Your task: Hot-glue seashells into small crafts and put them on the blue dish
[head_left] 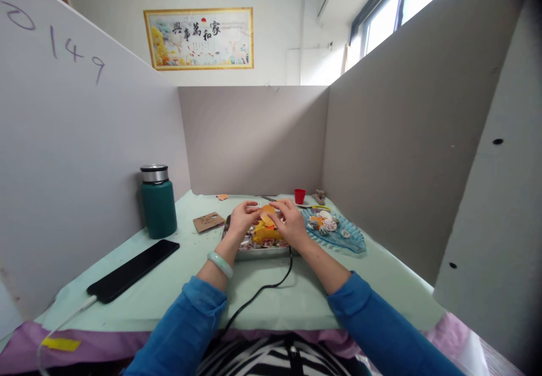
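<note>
A flat, rounded orange piece [267, 215], which looks like a seashell, is held up between my hands over a metal tray [265, 253]. My left hand [243, 218] pinches its left edge, fingers curled. On the opposite edge, the fingers and thumb of my right hand [292, 224] grip it. Just below lies a yellow tool [263, 234] that looks like a hot glue gun, resting on small shells [247, 245] in the tray. A black cord [263, 288] runs from the tray toward my body. My hands hide part of the tray.
Right of the tray sits a blue leaf-shaped dish [353, 243] of shells; behind it are a red cup [300, 196] and yellow-handled scissors [319, 208]. Leftward are a brown card [209, 222], a green bottle [158, 209] and a phone [133, 270]. Grey partitions [254, 139] enclose the table.
</note>
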Tool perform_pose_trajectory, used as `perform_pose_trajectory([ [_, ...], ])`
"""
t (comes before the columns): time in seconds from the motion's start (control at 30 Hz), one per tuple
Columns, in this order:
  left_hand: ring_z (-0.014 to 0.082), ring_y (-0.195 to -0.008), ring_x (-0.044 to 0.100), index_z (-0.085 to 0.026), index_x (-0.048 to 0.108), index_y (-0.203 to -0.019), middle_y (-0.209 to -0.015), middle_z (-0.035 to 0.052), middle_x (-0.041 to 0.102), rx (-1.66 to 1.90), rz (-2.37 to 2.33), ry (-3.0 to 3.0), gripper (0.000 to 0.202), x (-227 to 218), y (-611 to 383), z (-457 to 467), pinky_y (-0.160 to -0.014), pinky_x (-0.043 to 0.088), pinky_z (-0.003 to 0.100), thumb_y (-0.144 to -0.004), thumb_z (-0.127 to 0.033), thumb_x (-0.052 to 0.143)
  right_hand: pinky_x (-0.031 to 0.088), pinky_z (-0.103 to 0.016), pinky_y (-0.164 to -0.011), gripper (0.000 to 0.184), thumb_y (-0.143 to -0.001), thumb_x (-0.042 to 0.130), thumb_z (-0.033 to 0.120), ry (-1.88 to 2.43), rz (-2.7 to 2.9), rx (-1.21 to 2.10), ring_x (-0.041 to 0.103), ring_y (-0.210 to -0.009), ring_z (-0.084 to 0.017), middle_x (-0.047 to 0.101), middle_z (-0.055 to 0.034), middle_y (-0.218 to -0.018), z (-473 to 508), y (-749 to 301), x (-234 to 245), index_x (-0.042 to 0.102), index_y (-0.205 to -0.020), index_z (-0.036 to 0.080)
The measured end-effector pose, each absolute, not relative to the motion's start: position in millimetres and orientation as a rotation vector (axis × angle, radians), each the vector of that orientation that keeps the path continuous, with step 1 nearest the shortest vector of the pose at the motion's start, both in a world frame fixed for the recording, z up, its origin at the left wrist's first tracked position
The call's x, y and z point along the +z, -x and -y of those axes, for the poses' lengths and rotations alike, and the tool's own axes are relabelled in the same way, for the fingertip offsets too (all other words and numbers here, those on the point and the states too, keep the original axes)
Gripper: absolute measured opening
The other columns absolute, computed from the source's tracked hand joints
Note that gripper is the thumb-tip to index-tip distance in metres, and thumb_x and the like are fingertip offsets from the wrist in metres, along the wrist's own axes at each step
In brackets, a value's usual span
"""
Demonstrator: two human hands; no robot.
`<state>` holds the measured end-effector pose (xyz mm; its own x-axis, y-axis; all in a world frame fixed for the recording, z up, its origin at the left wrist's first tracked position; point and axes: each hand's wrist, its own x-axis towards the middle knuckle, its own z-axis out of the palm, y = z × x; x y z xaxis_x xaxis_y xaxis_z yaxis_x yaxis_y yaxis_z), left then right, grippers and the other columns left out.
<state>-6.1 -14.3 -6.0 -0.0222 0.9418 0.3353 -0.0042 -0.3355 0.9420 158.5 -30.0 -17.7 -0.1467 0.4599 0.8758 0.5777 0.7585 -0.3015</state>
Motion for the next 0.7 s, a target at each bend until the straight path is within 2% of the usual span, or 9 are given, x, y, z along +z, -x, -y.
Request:
perform_pose_trajectory([
  [0.1,0.0152,-0.065,0.063,-0.013,0.057,-0.1,-0.087,0.0098,0.069,1.453,-1.032,-1.538,0.042,-8,5,13,-0.057,0.05,0.025,-0.063,-0.026,0.075,0.044,-0.028,-0.069,0.035,-0.083,0.056,0.034,0.896,1.7,-0.076,0.054,-0.068,-0.014,0.06,-0.0071,-0.096,27,-159,-18,0.058,-0.114,0.019],
  [0.27,0.016,-0.069,0.064,-0.012,0.059,-0.1,-0.084,0.0092,0.069,1.394,-0.91,-1.553,0.044,-5,3,18,-0.058,0.05,0.025,-0.065,-0.031,0.075,0.04,-0.027,-0.062,0.023,-0.085,0.051,0.037,1.032,1.76,0.016,0.055,-0.061,-0.016,0.062,-0.0011,-0.069,25,-160,-21,0.062,-0.096,0.021],
  [0.43,0.0159,-0.066,0.064,-0.011,0.062,-0.093,-0.081,0.0083,0.068,1.285,-0.895,-1.561,0.044,1,0,27,-0.058,0.051,0.027,-0.064,-0.041,0.075,0.039,-0.026,-0.06,0.023,-0.086,0.046,0.037,0.985,1.718,0.095,0.056,-0.06,-0.016,0.063,-0.0009,-0.067,26,-160,-21,0.059,-0.096,0.021],
  [0.6,0.014,-0.059,0.062,-0.011,0.064,-0.077,-0.067,0.0058,0.066,1.249,-0.897,-1.584,0.034,0,-1,27,-0.059,0.051,0.025,-0.065,-0.04,0.074,0.038,-0.025,-0.058,0.023,-0.086,0.047,0.038,0.966,1.791,0.114,0.054,-0.057,-0.015,0.062,-0.0004,-0.067,26,-159,-21,0.057,-0.098,0.021],
  [0.7,0.0128,-0.055,0.06,-0.011,0.065,-0.074,-0.061,0.0039,0.064,1.252,-0.929,-1.582,0.03,-2,0,23,-0.057,0.05,0.025,-0.065,-0.038,0.075,0.038,-0.025,-0.059,0.021,-0.085,0.049,0.036,0.964,1.822,0.086,0.055,-0.058,-0.016,0.063,-0.0004,-0.068,25,-159,-21,0.058,-0.098,0.022],
])
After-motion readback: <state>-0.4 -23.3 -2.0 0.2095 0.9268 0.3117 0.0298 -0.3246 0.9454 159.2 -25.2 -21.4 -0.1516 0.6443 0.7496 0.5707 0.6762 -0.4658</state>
